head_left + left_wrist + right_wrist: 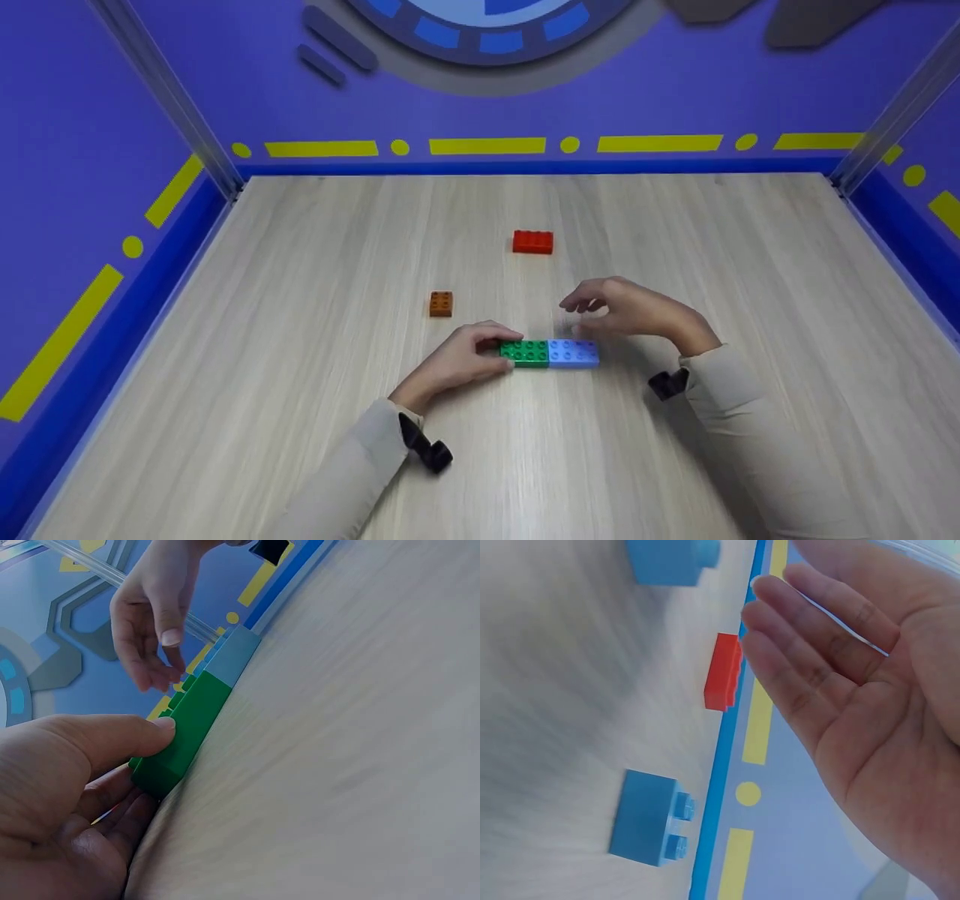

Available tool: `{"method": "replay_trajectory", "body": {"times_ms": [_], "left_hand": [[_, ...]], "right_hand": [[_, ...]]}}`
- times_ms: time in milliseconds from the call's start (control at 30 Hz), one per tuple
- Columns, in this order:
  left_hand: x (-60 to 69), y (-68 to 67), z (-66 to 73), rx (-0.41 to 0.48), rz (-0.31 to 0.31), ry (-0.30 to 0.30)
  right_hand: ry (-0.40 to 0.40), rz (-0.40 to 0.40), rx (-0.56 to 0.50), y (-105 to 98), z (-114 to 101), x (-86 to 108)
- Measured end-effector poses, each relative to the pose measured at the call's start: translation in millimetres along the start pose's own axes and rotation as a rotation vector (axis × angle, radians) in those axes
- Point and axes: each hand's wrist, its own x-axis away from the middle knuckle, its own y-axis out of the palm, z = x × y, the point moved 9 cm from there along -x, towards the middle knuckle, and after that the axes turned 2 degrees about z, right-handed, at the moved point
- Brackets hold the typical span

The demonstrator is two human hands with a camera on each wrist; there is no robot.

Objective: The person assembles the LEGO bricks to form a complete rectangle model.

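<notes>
A green brick (525, 354) and a light blue brick (574, 353) lie end to end, touching, studs up. My left hand (459, 361) grips the green brick's left end; in the left wrist view the thumb of this hand (67, 787) presses the near side of the green brick (184, 735). Above and behind the blue brick, my right hand (637, 311) holds nothing, its fingers loosely bent. The right wrist view shows this hand (877, 697) beside two blue pieces, one at the top edge (664, 561) and one lower (645, 817); their link to the row is unclear.
A red brick (533, 242) lies farther back on the wooden table (337, 247). An orange-brown brick (441, 304) is left of the row, behind my left hand. Blue-purple walls (495, 112) with yellow marks border the table at the back and sides.
</notes>
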Motion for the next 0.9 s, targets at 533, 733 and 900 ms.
{"method": "replay_trajectory", "body": {"times_ms": [533, 733, 900], "left_hand": [[0.2, -1.2, 0.4, 0.009, -0.001, -0.014], [0.2, -1.3, 1.5, 0.008, -0.005, -0.005], [6.3, -1.7, 15.2, 0.023, -0.011, -0.001]], "right_hand": [[0.083, 0.113, 0.031, -26.7, 18.0, -26.6], [0.129, 0.133, 0.044, -34.2, 26.5, -37.5], [0.172, 0.139, 0.061, -36.4, 34.5, -46.3]]}}
